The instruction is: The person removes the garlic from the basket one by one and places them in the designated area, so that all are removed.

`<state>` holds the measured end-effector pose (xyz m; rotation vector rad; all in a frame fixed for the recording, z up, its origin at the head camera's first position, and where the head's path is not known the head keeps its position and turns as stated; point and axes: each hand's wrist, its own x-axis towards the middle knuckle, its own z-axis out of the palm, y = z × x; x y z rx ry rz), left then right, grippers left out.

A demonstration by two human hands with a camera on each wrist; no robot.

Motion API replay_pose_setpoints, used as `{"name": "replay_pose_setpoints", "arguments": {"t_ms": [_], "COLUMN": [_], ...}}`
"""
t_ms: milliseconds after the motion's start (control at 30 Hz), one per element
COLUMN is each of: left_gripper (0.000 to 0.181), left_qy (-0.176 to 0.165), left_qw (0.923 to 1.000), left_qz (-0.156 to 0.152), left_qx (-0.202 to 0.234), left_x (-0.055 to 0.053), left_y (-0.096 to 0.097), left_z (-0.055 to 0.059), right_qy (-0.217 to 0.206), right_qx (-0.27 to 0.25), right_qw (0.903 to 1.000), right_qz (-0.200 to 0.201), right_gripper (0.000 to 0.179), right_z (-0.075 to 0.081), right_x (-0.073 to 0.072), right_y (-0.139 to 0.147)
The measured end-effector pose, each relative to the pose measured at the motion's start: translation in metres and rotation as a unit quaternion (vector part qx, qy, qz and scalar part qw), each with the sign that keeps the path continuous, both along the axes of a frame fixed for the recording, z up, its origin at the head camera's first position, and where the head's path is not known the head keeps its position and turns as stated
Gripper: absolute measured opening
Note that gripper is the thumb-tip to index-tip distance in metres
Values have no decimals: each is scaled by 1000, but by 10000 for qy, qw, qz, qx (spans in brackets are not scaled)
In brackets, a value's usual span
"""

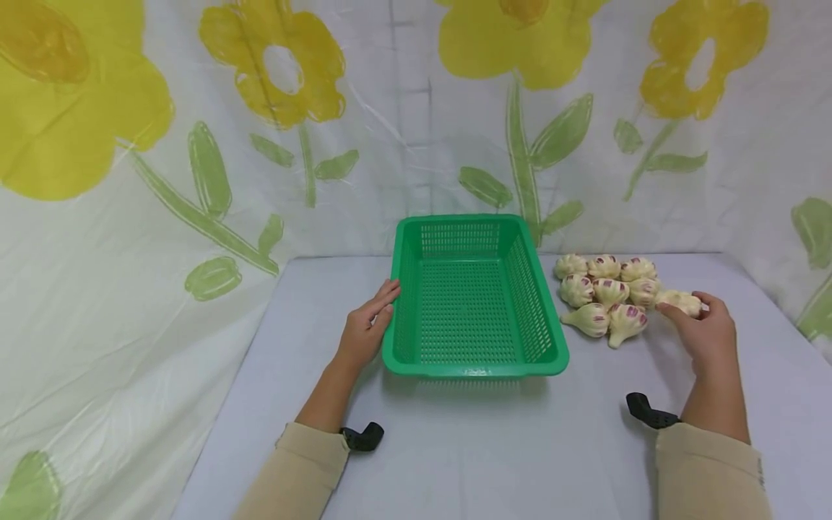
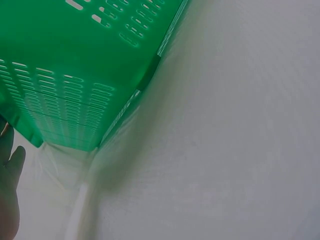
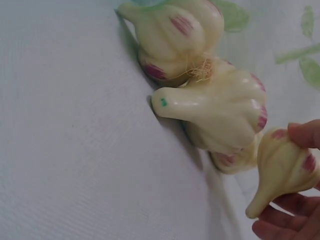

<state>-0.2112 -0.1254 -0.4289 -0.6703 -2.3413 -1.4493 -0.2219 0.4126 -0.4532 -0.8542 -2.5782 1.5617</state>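
Observation:
A green plastic basket [image 1: 468, 370] with slotted walls stands mid-table, and its inside shows bare. My left hand [image 1: 365, 328] rests against the basket's left rim with the fingers fairly straight; only part of this hand [image 2: 9, 185] shows at the left wrist view's edge. Right of the basket, my right hand [image 1: 708, 334] pinches a garlic bulb [image 3: 287, 162], cream with purple patches, between thumb and fingers. Its stem points down in the right wrist view. Several more garlic bulbs [image 1: 611, 292] lie grouped just left of that hand, in rough rows.
A white cloth covers the table [image 1: 520, 448]. Behind it hangs a pale sheet [image 1: 364, 65] with painted yellow flowers, close to the basket's far side. Small black wrist cameras stick out beside both sleeves.

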Motion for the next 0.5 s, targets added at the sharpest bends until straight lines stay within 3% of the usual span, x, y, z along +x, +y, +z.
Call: {"name": "replay_pose_setpoints", "arguments": {"t_ms": [500], "left_gripper": [34], "left_qy": [125], "left_qw": [9999], "left_qz": [15], "left_qx": [10], "left_x": [1], "left_y": [1], "left_z": [0], "right_qy": [41], "right_qx": [560], "right_qw": [9973], "right_qz": [463], "right_gripper": [95], "right_z": [-8], "right_x": [3], "right_y": [0]}}
